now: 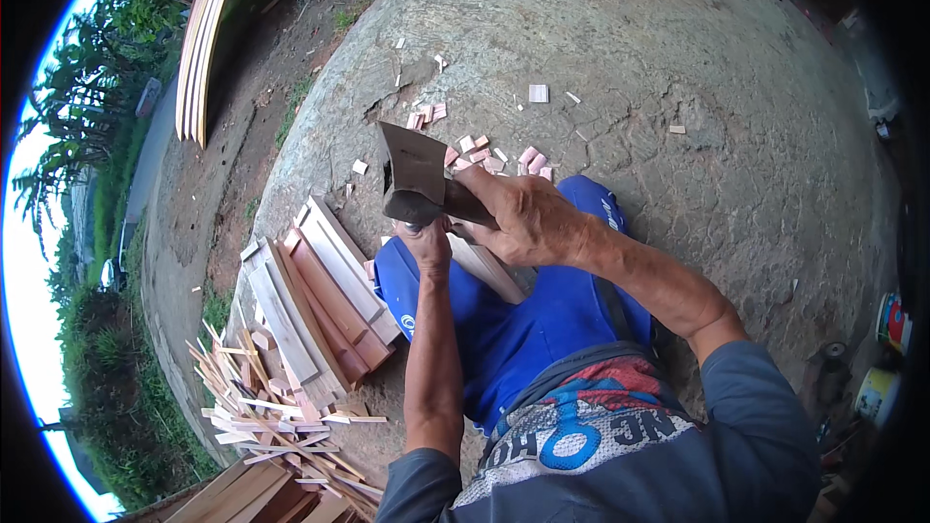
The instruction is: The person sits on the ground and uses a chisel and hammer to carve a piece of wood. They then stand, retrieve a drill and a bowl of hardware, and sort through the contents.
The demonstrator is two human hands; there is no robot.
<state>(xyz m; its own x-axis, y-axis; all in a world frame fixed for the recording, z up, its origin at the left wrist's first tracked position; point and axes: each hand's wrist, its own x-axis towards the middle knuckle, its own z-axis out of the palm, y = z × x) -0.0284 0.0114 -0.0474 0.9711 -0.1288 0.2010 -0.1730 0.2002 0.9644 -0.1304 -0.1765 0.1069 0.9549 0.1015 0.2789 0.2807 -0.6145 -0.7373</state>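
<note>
My right hand (pixel 528 218) grips the handle of a hatchet just behind its steel head (pixel 412 169), blade pointing away from me. My left hand (pixel 426 240) sits right under the hatchet head, fingers closed on the top of a pale wooden slat (pixel 484 266) that slants across my lap. My knees, in blue shorts (pixel 513 320), are under both hands. How the slat's top end meets the blade is hidden by the hatchet head.
A stack of wooden slats (pixel 320 300) lies to my left, with thin splinters and offcuts (pixel 262 407) in front of it. Small pink wood chips (pixel 484 155) scatter on the cracked concrete. Long boards (pixel 203 39) lean at far left; cans (pixel 886 358) at right.
</note>
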